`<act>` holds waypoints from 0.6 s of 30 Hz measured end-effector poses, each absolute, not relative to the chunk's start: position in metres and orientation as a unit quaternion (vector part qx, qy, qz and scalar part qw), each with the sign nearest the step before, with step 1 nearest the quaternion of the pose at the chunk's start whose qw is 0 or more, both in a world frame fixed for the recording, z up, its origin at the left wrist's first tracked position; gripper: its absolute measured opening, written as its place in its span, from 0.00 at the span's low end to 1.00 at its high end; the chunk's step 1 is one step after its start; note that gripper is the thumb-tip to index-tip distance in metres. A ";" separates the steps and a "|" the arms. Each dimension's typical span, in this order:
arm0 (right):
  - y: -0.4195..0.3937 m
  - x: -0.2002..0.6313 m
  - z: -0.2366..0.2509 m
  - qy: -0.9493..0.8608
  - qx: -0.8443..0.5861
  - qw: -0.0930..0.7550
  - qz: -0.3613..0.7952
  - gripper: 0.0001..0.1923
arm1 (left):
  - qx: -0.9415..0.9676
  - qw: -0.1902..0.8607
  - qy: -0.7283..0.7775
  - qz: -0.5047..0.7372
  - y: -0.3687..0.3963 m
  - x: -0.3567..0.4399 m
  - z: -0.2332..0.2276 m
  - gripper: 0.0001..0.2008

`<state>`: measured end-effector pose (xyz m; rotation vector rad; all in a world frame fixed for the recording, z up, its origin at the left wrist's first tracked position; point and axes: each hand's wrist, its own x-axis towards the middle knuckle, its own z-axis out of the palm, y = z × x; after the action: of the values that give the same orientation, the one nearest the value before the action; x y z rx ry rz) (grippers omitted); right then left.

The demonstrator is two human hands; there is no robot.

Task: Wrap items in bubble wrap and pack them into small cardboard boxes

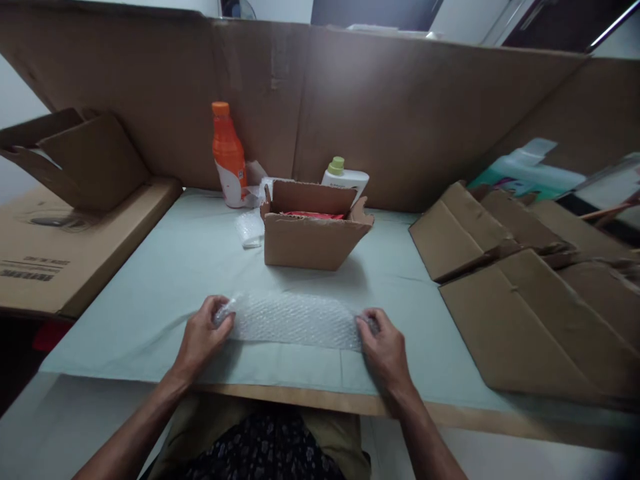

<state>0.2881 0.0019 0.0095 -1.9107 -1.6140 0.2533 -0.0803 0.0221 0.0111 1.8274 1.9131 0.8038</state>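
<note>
Both hands (295, 340) closed on bubble wrap (295, 320)

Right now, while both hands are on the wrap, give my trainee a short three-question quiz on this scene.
1. True or false: the small cardboard box is open at the top.
2. What do the left hand and right hand hold between them?
3. Which stands left of the box: A) orange bottle, B) white bottle?

Key: 1 true. 2 A strip of bubble wrap, one end in each hand, lying on the table. 3 A.
</note>
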 end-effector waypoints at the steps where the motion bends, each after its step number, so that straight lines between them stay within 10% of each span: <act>1: 0.002 0.293 0.014 -0.593 -0.731 0.320 0.107 0.15 | 0.642 0.200 0.687 0.275 0.022 -0.078 0.015 0.21; 6: 0.012 0.306 0.021 -0.555 -0.779 0.258 0.138 0.32 | 0.650 0.200 0.723 0.122 0.034 -0.065 0.018 0.40; 18: -0.105 0.285 0.038 -0.600 -0.654 0.240 0.393 0.31 | 0.838 0.076 0.518 0.157 0.084 -0.034 0.021 0.26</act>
<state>0.2849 -0.1051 0.0383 -1.7900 -1.6420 1.0748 -0.0338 0.0842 0.0208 2.5113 1.5521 0.4720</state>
